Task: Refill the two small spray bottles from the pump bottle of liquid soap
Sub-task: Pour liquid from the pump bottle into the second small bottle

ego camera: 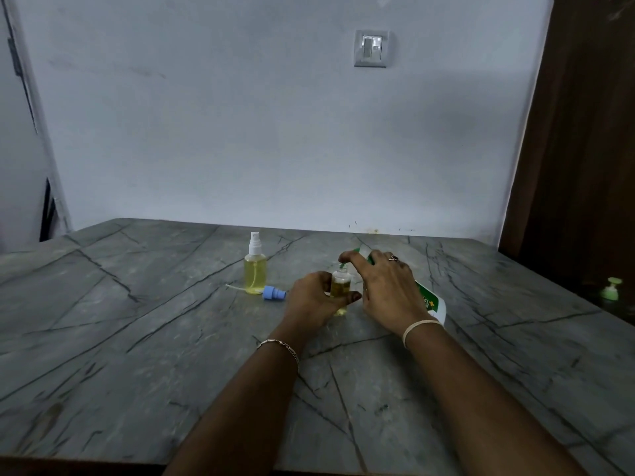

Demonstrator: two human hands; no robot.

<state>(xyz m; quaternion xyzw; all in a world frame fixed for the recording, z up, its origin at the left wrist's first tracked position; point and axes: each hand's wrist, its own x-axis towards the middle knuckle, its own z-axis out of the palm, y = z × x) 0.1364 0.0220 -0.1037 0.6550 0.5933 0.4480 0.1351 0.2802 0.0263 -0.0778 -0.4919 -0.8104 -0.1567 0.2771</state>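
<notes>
My left hand (pixel 311 300) grips a small clear spray bottle (pixel 341 286) with no cap, partly filled with yellow liquid, standing on the table. My right hand (pixel 385 286) holds the white and green pump bottle (pixel 433 304) tilted over, its green nozzle right at the small bottle's open mouth. A second small spray bottle (pixel 255 269), white sprayer on and full of yellow liquid, stands to the left. A blue sprayer cap (pixel 274 293) with its dip tube lies on the table beside that bottle.
The grey marble table (pixel 137 338) meets a pale wall at the back. A small green pump top (pixel 611 289) sits at the far right edge. A dark wooden door stands on the right, with a light switch (pixel 371 49) on the wall.
</notes>
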